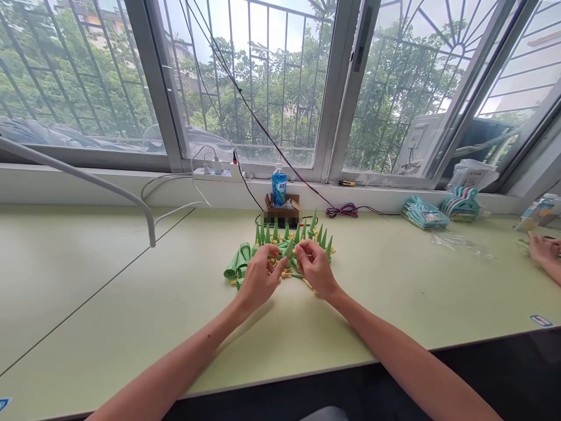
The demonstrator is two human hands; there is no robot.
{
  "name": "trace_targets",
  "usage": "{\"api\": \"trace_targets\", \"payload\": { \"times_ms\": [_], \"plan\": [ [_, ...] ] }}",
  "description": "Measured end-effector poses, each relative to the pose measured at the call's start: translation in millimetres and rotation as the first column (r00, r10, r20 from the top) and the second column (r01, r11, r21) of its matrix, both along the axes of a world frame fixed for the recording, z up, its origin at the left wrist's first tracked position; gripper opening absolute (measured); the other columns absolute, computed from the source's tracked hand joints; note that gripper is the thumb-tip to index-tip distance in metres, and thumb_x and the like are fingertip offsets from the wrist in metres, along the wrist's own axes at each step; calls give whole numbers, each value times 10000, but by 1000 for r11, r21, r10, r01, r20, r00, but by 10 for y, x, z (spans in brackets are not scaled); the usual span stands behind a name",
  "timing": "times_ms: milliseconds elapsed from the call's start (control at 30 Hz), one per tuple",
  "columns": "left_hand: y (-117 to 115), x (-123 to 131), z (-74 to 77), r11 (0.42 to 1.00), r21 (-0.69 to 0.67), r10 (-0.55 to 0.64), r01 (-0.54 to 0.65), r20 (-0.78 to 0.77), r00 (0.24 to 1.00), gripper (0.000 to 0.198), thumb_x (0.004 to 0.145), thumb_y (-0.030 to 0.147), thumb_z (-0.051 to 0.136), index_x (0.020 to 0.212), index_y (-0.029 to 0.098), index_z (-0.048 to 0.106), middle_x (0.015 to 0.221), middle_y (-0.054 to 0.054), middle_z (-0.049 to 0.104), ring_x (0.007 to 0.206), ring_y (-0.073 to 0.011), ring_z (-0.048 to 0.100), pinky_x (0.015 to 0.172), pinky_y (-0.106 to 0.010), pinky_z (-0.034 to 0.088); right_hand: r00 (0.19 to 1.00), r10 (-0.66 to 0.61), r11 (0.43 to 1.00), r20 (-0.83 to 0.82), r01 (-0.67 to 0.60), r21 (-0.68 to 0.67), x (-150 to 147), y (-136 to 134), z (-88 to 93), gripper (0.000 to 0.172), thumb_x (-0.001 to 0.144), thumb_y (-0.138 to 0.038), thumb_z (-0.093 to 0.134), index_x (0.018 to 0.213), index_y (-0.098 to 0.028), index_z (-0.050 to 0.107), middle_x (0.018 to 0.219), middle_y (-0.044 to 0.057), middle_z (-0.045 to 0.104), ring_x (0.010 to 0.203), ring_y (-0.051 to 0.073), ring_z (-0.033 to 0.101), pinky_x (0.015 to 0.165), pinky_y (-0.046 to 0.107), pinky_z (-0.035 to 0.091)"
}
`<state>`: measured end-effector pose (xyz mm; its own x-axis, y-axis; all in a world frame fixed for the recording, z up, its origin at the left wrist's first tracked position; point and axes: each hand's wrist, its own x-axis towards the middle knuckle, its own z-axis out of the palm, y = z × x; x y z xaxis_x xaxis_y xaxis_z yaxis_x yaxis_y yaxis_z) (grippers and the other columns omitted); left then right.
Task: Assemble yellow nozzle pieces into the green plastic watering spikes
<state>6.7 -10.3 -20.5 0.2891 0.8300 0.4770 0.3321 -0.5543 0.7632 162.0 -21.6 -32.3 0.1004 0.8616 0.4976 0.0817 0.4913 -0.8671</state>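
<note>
Both my hands meet over a pile of green paper pieces on the pale green table (pixel 131 292). My left hand (pixel 259 275) and my right hand (pixel 313 267) pinch one green paper cone (pixel 289 248) between their fingertips. Behind them several finished green cones (pixel 322 237) stand upright in a row. To the left lie a few rolled green paper tubes (pixel 239 261). Small yellow bits (pixel 286 272) are scattered among the green pieces under my hands.
A blue drink bottle (pixel 279 187) stands in a brown box (pixel 283 204) by the window sill. Red and black wires (pixel 344 209) run along the back. Teal packets (pixel 424 213) lie at the right. Another person's hand (pixel 543 251) rests at the far right edge.
</note>
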Motion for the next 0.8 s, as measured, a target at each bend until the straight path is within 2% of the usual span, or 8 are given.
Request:
{"api": "trace_targets", "payload": {
  "times_ms": [67,100,200,267,333,500,800],
  "plan": [
    [-14,1,36,979,-191,-59,74,79,995,349,867,509,523,837,161,508,753,-9,551,416,-71,488,361,-201,371,1000,-8,1000,-5,8,10,3,-2,2,269,898,-444,521,786,-203,484,590,-59,404,431,65,334,391,200,262],
    [-19,3,51,947,-292,-99,133,127,987,420,868,563,484,776,154,509,683,-2,529,400,-80,486,342,-203,360,1000,-8,1000,1,8,15,4,-3,2,269,897,-447,521,789,-203,485,593,-58,403,433,65,334,391,200,260],
    [-28,10,78,794,-525,-193,306,260,946,578,846,669,421,674,130,535,601,-14,505,394,-97,485,303,-196,312,999,7,1000,44,-8,24,4,-11,-4,266,898,-443,525,793,-203,481,608,-52,414,446,66,336,397,203,260],
    [-27,9,82,710,-594,-216,378,327,920,604,817,690,457,680,112,567,615,-28,525,403,-93,482,295,-183,280,998,18,1000,62,-20,24,4,-16,-7,261,898,-438,527,796,-202,480,628,-45,434,457,66,340,406,204,271],
    [-22,1,79,668,-613,-219,422,380,899,598,792,687,506,706,102,593,632,-31,536,404,-82,470,293,-173,262,998,25,999,65,-27,25,5,-21,-5,256,897,-434,528,800,-202,482,642,-40,449,462,67,344,412,206,280],
    [-2,-27,49,615,-627,-229,478,438,869,585,779,669,546,764,90,637,657,-30,544,409,-68,456,298,-162,250,996,52,998,72,-54,28,11,-31,7,249,899,-419,528,786,-204,478,639,-44,445,464,68,354,420,209,292],
    [-13,-36,73,608,-645,-222,463,422,879,596,757,669,575,786,78,652,692,-46,563,441,-66,459,321,-165,265,992,70,997,105,-74,30,22,-41,10,239,906,-401,524,780,-203,480,627,-49,426,472,70,341,433,205,309]
  ]
}}
